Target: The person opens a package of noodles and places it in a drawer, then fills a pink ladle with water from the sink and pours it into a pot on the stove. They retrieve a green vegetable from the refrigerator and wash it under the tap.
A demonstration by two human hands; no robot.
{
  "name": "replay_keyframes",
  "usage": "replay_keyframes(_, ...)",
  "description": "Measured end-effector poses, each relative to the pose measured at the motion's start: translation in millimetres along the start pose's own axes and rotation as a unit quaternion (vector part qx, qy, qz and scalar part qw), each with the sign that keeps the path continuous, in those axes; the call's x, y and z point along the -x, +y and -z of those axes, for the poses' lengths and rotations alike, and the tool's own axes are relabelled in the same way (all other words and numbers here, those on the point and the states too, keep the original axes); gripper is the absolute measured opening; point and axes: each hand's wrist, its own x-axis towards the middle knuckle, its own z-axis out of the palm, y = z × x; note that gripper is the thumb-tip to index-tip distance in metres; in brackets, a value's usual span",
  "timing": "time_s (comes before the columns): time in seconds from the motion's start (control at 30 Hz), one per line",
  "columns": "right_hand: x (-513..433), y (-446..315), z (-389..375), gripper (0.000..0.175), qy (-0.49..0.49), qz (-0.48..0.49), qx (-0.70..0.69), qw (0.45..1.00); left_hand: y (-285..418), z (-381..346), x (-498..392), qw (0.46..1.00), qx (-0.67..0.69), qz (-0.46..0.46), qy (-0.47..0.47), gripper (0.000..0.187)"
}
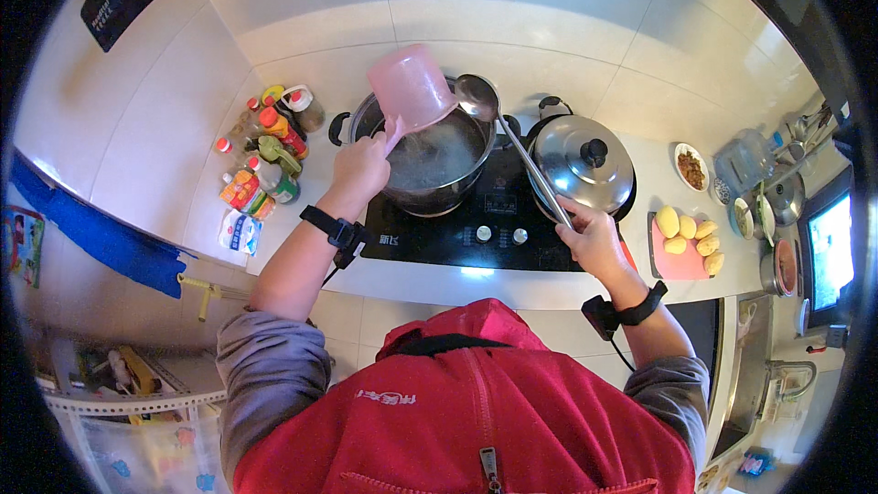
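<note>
My left hand (361,168) grips the handle of a pink plastic dipper (411,86), which is tilted over a large metal stockpot (439,192). Cloudy liquid (439,154) fills part of the pot. My right hand (591,233) is closed around the long handle of a metal ladle (479,96), whose bowl is raised beside the dipper's rim at the pot's far right. The pot stands on the left side of a black glass cooktop (439,240). To its right sits a wok or pan covered by a shiny metal lid (583,163) with a black knob.
Sauce bottles (281,130) and seasoning bags (240,230) crowd the left wall. Several peeled potatoes (675,230) lie on a pink cutting board (675,262) at the right. Beyond them are a bowl of chopped food (691,168), a clear plastic jug (744,161) and a lit screen (830,257).
</note>
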Motion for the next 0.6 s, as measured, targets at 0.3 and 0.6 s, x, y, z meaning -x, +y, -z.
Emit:
replay_keyframes(0.3,-4,25,8,0.044,-0.013,0.024,-0.04,0.999,8,10,10,0.999,-0.037,0.032,0.007,0.027)
replay_keyframes(0.6,-5,31,10,0.046,-0.048,0.022,-0.108,0.993,13,10,38,0.984,0.147,0.07,0.065,0.032)
